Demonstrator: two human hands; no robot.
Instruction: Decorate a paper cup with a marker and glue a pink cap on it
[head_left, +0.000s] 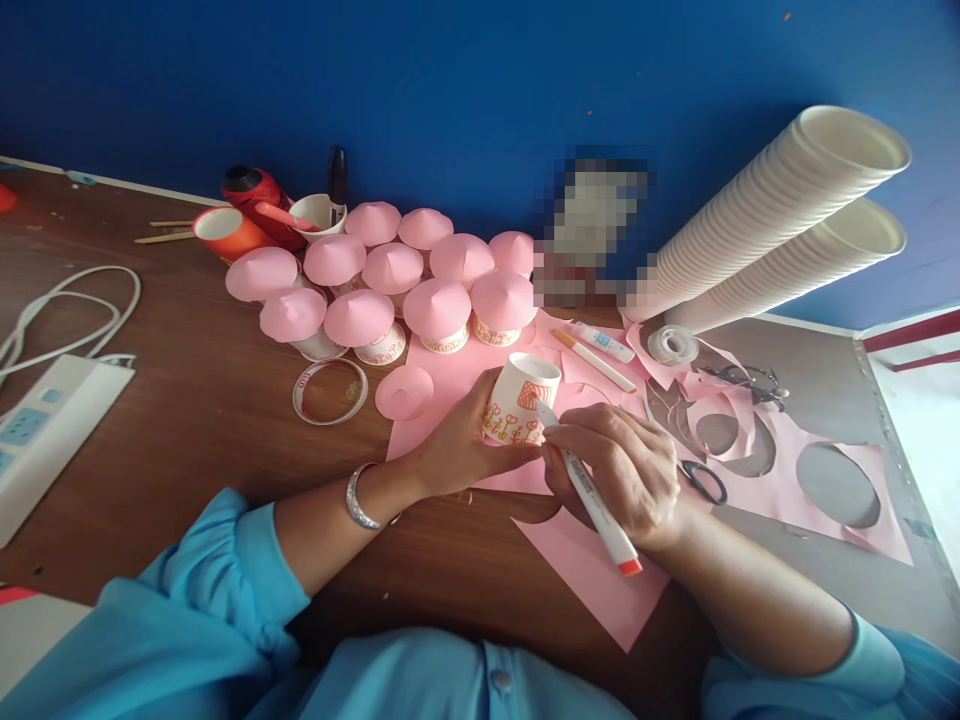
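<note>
My left hand grips a small white paper cup with orange drawings on its side, tilted over the pink paper sheet. My right hand is closed round a white marker with an orange end, and its tip touches the cup's wall. A silver bracelet circles my left wrist. Both sleeves are light blue.
Several cups with pink cone lids are grouped behind. Two long stacks of white cups lie at right. Scissors, a tape roll, two more markers, cut pink sheets, a cut cup rim, a power strip.
</note>
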